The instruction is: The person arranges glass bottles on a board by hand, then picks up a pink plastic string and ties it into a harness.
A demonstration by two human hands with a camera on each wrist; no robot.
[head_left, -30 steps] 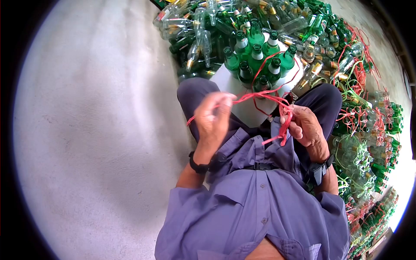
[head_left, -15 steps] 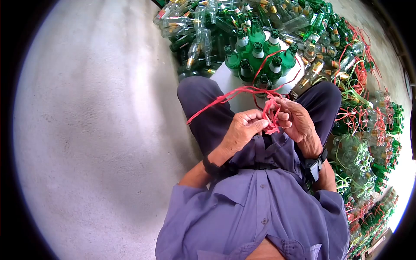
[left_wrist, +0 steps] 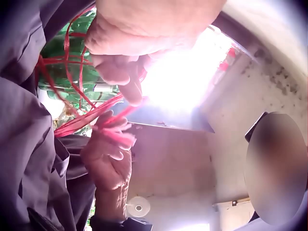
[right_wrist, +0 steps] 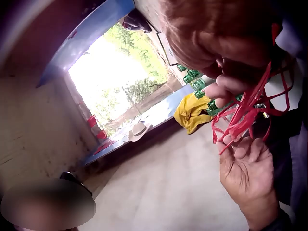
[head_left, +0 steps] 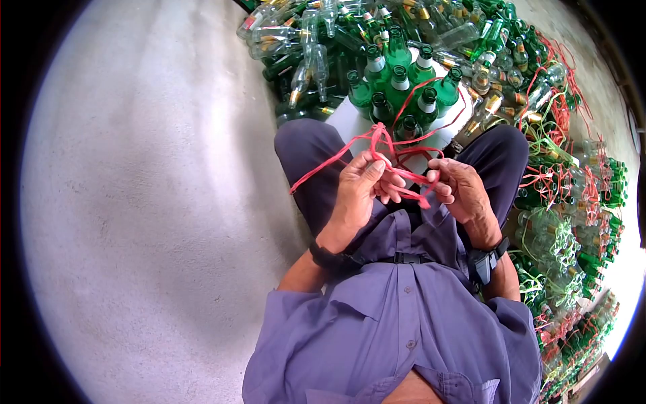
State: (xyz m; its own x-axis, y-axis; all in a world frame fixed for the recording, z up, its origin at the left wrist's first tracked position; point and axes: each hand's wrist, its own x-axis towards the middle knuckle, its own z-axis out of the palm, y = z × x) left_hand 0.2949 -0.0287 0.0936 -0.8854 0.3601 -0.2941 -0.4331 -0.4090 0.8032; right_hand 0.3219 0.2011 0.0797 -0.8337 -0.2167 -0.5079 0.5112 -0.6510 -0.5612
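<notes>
Above the lap, my left hand (head_left: 356,195) pinches a loop of red plastic twine (head_left: 378,138) between thumb and forefinger, its other fingers spread under the strands. My right hand (head_left: 464,192) pinches the twine's other side at the fingertips, so several strands stretch between the two hands. One loose end trails over the left knee. Just beyond the hands, a cluster of green bottles (head_left: 400,84) stands upright on a white surface (head_left: 346,120), with twine running round it. In the right wrist view the bunched strands (right_wrist: 245,115) hang between both hands.
A heap of loose clear and green bottles (head_left: 316,54) lies beyond the white surface. Twine-tied bundles of bottles (head_left: 558,249) line the right side. Grey concrete floor (head_left: 155,202) stretches out on the left. A yellow cloth (right_wrist: 191,113) shows in the right wrist view.
My left hand has come in from the left to the twine and now pinches it. The bunched twine has been spread into open loops between the hands. The bottles stay put.
</notes>
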